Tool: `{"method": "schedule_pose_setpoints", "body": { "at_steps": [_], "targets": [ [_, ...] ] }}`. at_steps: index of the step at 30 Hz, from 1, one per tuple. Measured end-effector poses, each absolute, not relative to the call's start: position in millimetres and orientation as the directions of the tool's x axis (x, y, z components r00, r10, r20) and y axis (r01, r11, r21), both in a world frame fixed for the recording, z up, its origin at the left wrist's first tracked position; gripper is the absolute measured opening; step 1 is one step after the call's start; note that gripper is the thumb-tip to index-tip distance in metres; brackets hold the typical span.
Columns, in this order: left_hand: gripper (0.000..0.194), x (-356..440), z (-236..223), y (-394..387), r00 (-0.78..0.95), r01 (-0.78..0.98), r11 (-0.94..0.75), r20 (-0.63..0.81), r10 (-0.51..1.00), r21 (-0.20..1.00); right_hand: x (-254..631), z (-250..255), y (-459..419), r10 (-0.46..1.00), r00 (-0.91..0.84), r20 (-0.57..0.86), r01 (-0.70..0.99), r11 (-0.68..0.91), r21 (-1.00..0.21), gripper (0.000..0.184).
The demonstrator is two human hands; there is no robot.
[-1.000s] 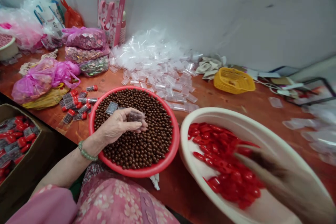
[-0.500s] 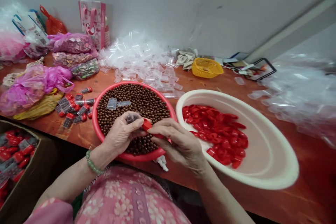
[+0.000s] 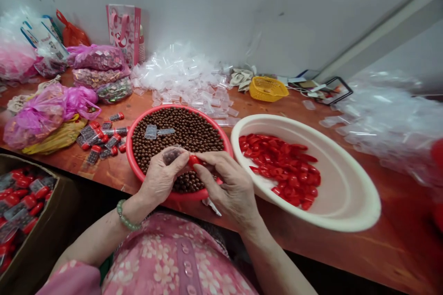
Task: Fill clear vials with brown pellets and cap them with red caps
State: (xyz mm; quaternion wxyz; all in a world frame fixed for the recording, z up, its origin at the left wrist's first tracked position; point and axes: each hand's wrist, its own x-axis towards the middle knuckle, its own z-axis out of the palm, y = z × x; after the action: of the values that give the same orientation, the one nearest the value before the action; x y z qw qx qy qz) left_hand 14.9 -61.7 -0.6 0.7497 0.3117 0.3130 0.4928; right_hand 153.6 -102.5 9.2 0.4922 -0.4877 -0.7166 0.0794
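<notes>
My left hand (image 3: pixel 162 174) is closed around a small clear plastic box (image 3: pixel 170 155) with dark contents. At the box's right end, my right hand (image 3: pixel 228 186) pinches a red cap (image 3: pixel 194 161) between thumb and fingers. Both hands hover over the near side of a red basin (image 3: pixel 130 159) full of brown beads (image 3: pixel 187 131). On the beads lie a clear box (image 3: pixel 151 132) and a narrow clear piece (image 3: pixel 166 132). To the right stands a cream oval basin (image 3: pixel 349 166) with a heap of red caps (image 3: pixel 287 166) in it.
Capped boxes (image 3: pixel 95 136) lie left of the red basin; more fill a cardboard box (image 3: pixel 51 221) at lower left. Clear plastic boxes are heaped behind (image 3: pixel 187 73) and at right (image 3: pixel 391 120). Purple bags (image 3: pixel 38 110), a gift bag (image 3: pixel 122 32) and a yellow basket (image 3: pixel 268 90) line the back.
My right hand has drawn closer to my left, and its thumb now presses on the red cap, which sits at the box's end. The view has shifted slightly.
</notes>
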Motion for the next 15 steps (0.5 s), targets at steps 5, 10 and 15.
{"method": "schedule_pose_setpoints", "body": {
  "at_steps": [5,10,15],
  "targets": [
    [0.033,12.7,0.9,-67.9,0.34,-0.556,0.364,-0.195,0.92,0.748,146.9,-7.4,-104.5,0.631,-0.152,0.761,0.791,0.539,-0.289,0.031],
    [0.031,10.4,-1.5,-70.8,0.332,-0.5,0.32,-0.164,0.929,0.805,147.0,-13.8,-105.6,0.644,-0.246,0.724,0.83,0.526,-0.185,0.031],
    [0.036,2.7,0.2,-63.3,0.411,-0.444,0.356,-0.166,0.896,0.823,160.2,8.2,-99.3,0.803,-0.115,0.585,0.658,0.503,-0.56,0.017]
  ]
}}
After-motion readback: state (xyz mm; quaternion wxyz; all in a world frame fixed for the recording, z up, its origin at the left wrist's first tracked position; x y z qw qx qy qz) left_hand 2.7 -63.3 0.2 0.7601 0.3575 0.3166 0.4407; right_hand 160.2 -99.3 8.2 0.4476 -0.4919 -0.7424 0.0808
